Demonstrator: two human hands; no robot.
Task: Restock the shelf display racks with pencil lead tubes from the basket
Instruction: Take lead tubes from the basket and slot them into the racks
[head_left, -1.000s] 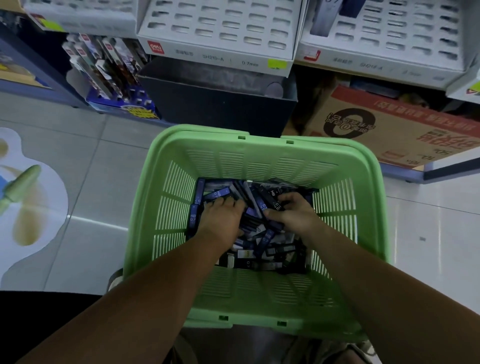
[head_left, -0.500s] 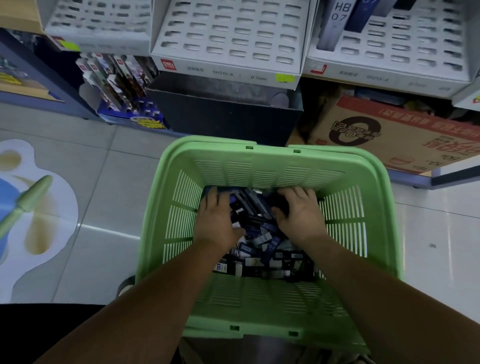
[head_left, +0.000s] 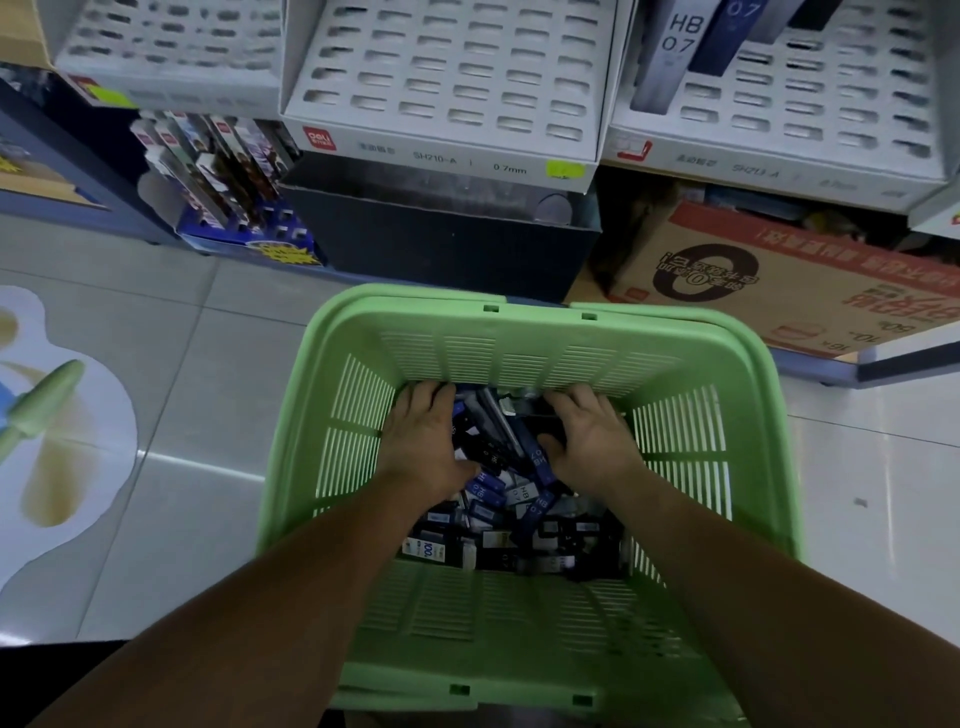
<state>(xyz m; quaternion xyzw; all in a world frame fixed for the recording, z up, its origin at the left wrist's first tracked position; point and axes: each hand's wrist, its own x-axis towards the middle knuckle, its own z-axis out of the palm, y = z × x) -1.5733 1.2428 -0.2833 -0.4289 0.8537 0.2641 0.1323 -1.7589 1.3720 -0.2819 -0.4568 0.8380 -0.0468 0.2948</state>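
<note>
Nearest, a green basket (head_left: 332, 467) with a heap of lead tubes (head_left: 511, 499) at its bottom. Left hand (head_left: 423, 441) and right hand (head_left: 592, 441) palm-down on the heap, fingertips buried (grasping or merely pressing: cannot tell). Farther off, white slotted racks (head_left: 447, 78), with more tubes standing in the right one.

In basket (head_left: 524, 356): left hand (head_left: 423, 441), right hand (head_left: 592, 441) on lead tubes (head_left: 491, 491).

The left hand (head_left: 423, 441) and right hand (head_left: 592, 441) are pushed forward from the middle of the pile to the far wall of the basket (head_left: 753, 353) and spread apart. A bunch of pencil lead tubes (head_left: 498, 462) is now flanked between them. More of the display racks (head_left: 447, 78) is brought into view, and the standing HB 0.7 tubes (head_left: 675, 52) are revealed.
</note>
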